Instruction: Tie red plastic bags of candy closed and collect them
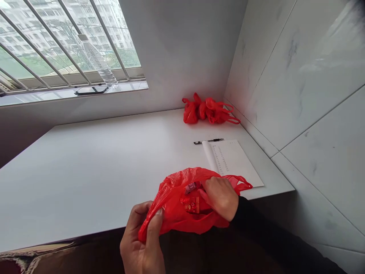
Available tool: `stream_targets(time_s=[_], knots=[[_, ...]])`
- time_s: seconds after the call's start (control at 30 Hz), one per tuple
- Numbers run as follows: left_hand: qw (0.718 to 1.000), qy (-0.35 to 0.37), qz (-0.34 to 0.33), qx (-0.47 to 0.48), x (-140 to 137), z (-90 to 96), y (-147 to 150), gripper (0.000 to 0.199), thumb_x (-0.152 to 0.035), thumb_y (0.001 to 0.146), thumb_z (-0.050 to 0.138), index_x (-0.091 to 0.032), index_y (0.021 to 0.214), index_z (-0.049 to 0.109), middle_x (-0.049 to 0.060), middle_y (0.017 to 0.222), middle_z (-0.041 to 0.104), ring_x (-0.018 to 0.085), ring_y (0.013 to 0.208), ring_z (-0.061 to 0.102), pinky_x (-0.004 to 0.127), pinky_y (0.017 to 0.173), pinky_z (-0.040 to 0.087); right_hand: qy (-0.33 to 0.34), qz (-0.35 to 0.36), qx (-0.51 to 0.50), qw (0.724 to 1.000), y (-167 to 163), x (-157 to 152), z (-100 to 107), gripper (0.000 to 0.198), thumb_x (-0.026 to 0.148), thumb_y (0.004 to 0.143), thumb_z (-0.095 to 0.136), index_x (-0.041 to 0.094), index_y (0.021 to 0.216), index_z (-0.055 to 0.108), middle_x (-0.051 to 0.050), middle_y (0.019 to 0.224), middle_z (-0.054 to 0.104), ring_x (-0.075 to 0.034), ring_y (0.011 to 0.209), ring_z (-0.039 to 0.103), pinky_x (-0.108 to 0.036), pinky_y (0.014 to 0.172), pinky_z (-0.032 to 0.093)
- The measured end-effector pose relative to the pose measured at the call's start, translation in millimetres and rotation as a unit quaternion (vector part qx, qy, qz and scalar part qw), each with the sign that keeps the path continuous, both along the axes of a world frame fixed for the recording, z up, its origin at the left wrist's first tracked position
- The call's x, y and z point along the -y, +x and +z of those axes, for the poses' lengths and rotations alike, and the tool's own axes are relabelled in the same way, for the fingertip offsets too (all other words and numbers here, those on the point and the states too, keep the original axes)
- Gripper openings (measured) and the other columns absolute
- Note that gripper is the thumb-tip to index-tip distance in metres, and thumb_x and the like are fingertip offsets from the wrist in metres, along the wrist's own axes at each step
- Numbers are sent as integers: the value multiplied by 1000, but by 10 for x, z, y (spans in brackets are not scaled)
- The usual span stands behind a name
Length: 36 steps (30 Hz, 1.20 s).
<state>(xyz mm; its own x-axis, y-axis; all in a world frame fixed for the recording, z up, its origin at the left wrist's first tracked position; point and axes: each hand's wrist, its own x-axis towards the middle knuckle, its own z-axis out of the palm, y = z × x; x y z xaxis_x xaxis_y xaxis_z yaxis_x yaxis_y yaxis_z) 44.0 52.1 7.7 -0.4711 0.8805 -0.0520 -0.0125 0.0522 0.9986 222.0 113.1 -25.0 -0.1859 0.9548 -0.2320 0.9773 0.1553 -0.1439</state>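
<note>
A red plastic bag [176, 220] hangs open in front of me at the table's near edge. My left hand [145, 236] is closed on the bag's left rim, with the thumb pressing the film against the fingers. My right hand [222, 196] reaches into the bag's mouth from the right, and its fingertips are hidden inside. Among the things in the bag are a red packet [190, 204] with gold print and a pinkish wrapped piece [191, 187] above it, close to the right fingers. What else lies in the bag is hidden.
On the white table [99, 163], knotted red bags [209, 110] sit at the back right corner. An open notebook [236, 160] and a black pen [208, 141] lie just behind my bag. A water bottle [98, 61] and a phone [91, 90] rest on the sill; a tiled wall [302, 95] bounds the right.
</note>
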Motion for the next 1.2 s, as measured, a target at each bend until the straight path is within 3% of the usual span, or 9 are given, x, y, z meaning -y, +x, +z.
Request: stream_targets(time_s=[0.13, 0.27, 0.4, 0.6, 0.93, 1.1, 1.2], knots=[[995, 10, 7, 101, -29, 7, -1, 28, -44, 72, 82, -19, 78, 70, 2, 79, 68, 16, 76, 64, 18, 64, 54, 17, -1, -4, 1000, -63, -23, -4, 31, 35, 104, 47, 18, 91, 70, -11, 87, 73, -29, 83, 72, -35, 65, 47], [990, 38, 18, 131, -31, 12, 1, 24, -41, 72, 82, -19, 78, 74, 2, 81, 69, 18, 82, 66, 21, 68, 57, 6, -8, -2, 1000, -92, -15, 136, 30, 33, 104, 49, 18, 90, 70, -9, 83, 74, -26, 78, 73, -32, 61, 43], [991, 64, 18, 116, -10, 12, 5, 18, -39, 76, 80, -21, 80, 77, 2, 85, 70, 20, 88, 67, 23, 71, 58, 0, -11, 4, 1000, -11, 53, 242, 19, 23, 101, 53, 17, 100, 70, -9, 88, 75, -25, 78, 73, -32, 60, 39], [993, 84, 12, 83, 38, 35, 92, 18, -39, 79, 77, -22, 84, 76, 3, 88, 70, 22, 92, 65, 26, 75, 57, 6, 8, -6, 1000, 120, 113, 167, 23, 21, 99, 54, 27, 116, 68, -3, 87, 75, -24, 80, 73, -31, 58, 36], [993, 80, 52, 72, 106, 86, 172, 20, -39, 80, 77, -21, 89, 77, 3, 89, 71, 20, 91, 64, 24, 79, 55, -9, 20, 8, 1000, 144, 180, 157, 19, 21, 99, 53, 26, 102, 71, -3, 86, 76, -26, 79, 74, -33, 58, 37], [991, 98, 63, 65, 106, 69, 188, 18, -37, 79, 78, -22, 87, 78, 2, 88, 72, 20, 90, 65, 25, 82, 55, 2, 5, 25, 1000, 158, 151, 78, 22, 22, 93, 60, 17, 113, 66, -9, 89, 76, -29, 79, 74, -33, 58, 37], [991, 97, 61, 62, 107, 71, 199, 17, -36, 79, 78, -22, 88, 78, 2, 88, 72, 20, 91, 65, 25, 82, 55, 9, 12, 20, 1000, 151, 143, 55, 19, 19, 95, 54, 17, 109, 66, -8, 89, 76, -26, 78, 73, -33, 58, 37]])
